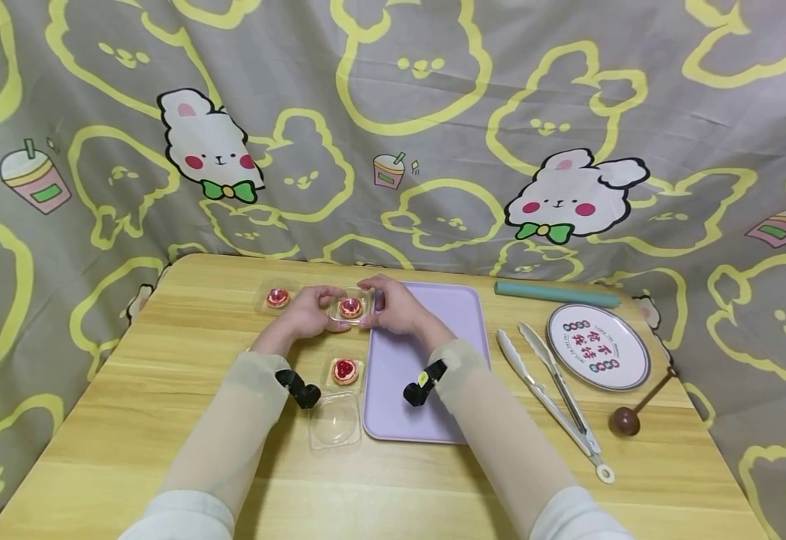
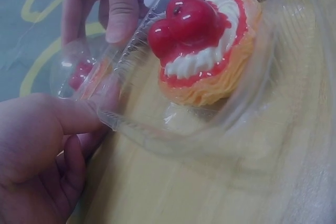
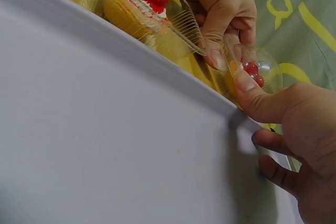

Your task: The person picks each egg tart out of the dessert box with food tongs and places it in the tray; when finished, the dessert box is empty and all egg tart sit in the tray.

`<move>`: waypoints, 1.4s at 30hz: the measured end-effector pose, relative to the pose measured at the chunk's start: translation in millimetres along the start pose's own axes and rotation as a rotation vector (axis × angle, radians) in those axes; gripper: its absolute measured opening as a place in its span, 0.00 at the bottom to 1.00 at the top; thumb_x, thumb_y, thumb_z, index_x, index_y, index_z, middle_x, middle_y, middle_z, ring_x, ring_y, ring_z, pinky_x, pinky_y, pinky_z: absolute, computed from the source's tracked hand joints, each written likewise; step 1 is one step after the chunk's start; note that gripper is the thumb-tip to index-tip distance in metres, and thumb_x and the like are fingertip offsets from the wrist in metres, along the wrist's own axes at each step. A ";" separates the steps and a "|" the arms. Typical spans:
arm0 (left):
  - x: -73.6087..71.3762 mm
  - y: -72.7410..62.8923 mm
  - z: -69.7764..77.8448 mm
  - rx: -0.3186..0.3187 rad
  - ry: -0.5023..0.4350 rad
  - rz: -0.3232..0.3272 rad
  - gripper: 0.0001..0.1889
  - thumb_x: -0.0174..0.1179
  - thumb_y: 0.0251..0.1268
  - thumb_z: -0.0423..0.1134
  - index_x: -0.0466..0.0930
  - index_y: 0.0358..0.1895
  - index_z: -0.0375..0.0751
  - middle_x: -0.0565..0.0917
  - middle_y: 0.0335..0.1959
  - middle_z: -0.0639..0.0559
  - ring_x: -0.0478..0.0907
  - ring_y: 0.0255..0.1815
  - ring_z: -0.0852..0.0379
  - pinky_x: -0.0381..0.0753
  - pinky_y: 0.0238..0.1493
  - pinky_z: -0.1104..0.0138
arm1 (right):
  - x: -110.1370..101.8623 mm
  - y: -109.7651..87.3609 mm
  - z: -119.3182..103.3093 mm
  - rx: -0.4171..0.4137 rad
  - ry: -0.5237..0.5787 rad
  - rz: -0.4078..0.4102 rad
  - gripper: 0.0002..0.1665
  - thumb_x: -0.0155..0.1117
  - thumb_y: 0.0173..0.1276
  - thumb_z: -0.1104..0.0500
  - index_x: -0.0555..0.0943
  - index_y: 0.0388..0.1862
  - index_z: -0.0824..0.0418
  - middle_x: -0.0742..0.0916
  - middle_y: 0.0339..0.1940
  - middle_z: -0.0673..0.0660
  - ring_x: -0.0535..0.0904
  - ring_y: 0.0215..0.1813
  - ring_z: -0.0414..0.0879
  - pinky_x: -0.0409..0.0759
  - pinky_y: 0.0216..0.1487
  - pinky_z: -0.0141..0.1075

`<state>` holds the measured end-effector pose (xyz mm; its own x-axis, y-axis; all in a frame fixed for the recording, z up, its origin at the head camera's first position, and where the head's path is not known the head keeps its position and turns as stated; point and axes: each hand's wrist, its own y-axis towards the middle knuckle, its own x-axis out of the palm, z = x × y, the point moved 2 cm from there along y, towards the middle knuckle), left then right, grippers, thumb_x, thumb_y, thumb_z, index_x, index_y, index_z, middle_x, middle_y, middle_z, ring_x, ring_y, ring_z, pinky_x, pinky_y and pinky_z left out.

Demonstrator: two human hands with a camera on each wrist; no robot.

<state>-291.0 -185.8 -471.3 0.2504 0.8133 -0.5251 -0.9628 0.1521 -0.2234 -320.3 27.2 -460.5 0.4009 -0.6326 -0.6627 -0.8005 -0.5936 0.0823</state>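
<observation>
Near the back of the table, both hands hold a clear plastic box (image 1: 359, 318) with a cherry tart (image 1: 350, 307) inside it. My left hand (image 1: 308, 313) pinches the box's left side. My right hand (image 1: 398, 306) pinches the right side, beside the lilac tray (image 1: 478, 307). The right wrist view shows the thumb (image 3: 249, 85) on the box's edge. Closer to me, another cherry tart (image 1: 344, 371) sits in an opened clear box, its lid (image 1: 334, 421) folded back towards me. At the far left stands a third boxed tart (image 1: 277, 298).
Right of the tray lie metal tongs (image 1: 551, 397) with their arms spread. Beyond them are a round white plate (image 1: 598, 346) with printed writing, a teal rod (image 1: 555, 294), and a brown ball-shaped thing with a thin handle (image 1: 625, 421). A patterned curtain (image 1: 433, 172) hangs behind the table.
</observation>
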 end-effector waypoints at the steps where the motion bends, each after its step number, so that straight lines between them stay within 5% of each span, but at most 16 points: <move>1: -0.1 -0.7 0.1 -0.001 0.002 0.000 0.38 0.83 0.54 0.36 0.79 0.71 0.44 0.78 0.72 0.40 0.69 0.76 0.39 0.62 0.78 0.46 | 0.3 -0.3 0.0 -0.004 -0.001 0.005 0.48 0.88 0.55 0.61 0.76 0.74 0.65 0.82 0.62 0.57 0.79 0.40 0.48 0.79 0.42 0.35; 14: -1.5 -4.2 0.9 0.010 -0.024 0.006 0.37 0.82 0.55 0.35 0.77 0.70 0.37 0.81 0.68 0.38 0.73 0.72 0.39 0.62 0.78 0.47 | 0.1 -7.0 -4.6 -0.008 -0.081 0.032 0.49 0.89 0.55 0.55 0.77 0.75 0.61 0.81 0.68 0.53 0.81 0.47 0.48 0.81 0.49 0.38; 29: -2.3 -3.2 1.7 0.046 -0.014 -0.036 0.44 0.82 0.54 0.33 0.71 0.76 0.36 0.74 0.74 0.35 0.67 0.77 0.38 0.58 0.80 0.48 | 1.2 -14.0 -4.2 -0.026 -0.232 0.082 0.49 0.87 0.53 0.47 0.79 0.73 0.57 0.83 0.62 0.48 0.80 0.45 0.42 0.81 0.44 0.38; 37: -3.3 -6.6 5.6 0.094 0.016 -0.057 0.38 0.80 0.57 0.34 0.75 0.73 0.36 0.74 0.75 0.38 0.65 0.79 0.38 0.59 0.80 0.47 | 0.5 -19.3 -6.5 -0.082 -0.385 0.142 0.49 0.81 0.56 0.38 0.79 0.74 0.53 0.82 0.70 0.49 0.83 0.55 0.46 0.83 0.54 0.43; 42: -3.2 -6.7 4.8 0.087 0.009 -0.065 0.39 0.80 0.57 0.34 0.75 0.73 0.37 0.73 0.76 0.38 0.64 0.79 0.37 0.59 0.80 0.47 | 0.5 -21.6 -7.5 -0.094 -0.380 0.157 0.48 0.81 0.55 0.38 0.80 0.74 0.54 0.83 0.69 0.50 0.83 0.56 0.47 0.83 0.56 0.44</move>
<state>-285.8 -186.8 -464.1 0.3131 0.7951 -0.5195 -0.9496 0.2528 -0.1855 -299.4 35.9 -457.0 0.0702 -0.5007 -0.8627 -0.7878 -0.5584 0.2600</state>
